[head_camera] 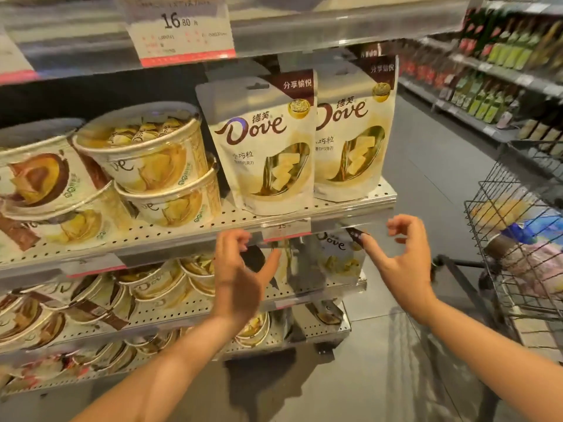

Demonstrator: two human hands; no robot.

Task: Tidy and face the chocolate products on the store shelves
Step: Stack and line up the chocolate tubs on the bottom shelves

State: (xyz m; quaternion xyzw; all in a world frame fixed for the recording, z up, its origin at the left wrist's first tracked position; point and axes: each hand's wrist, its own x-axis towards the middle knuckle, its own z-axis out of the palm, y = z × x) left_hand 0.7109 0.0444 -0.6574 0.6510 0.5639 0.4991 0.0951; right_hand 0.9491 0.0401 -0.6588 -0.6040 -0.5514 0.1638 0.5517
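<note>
Two cream Dove pouches stand upright side by side on the middle shelf (350, 205): the left pouch (265, 153) and the right pouch (353, 132). Left of them sit stacked Dove tubs (146, 153). My left hand (240, 269) hovers just below the shelf edge in front of the left pouch, fingers loosely curled, holding nothing. My right hand (399, 257) hangs off the shelf's right end, fingers loosely curled and empty. Another Dove pouch (338, 260) stands on the shelf below, between my hands.
A price tag (286, 228) hangs on the shelf edge above my left hand. Lower shelves hold more tubs (152, 284). A wire shopping cart (518, 239) with goods stands at the right. Across the aisle are shelves of bottles (499, 71).
</note>
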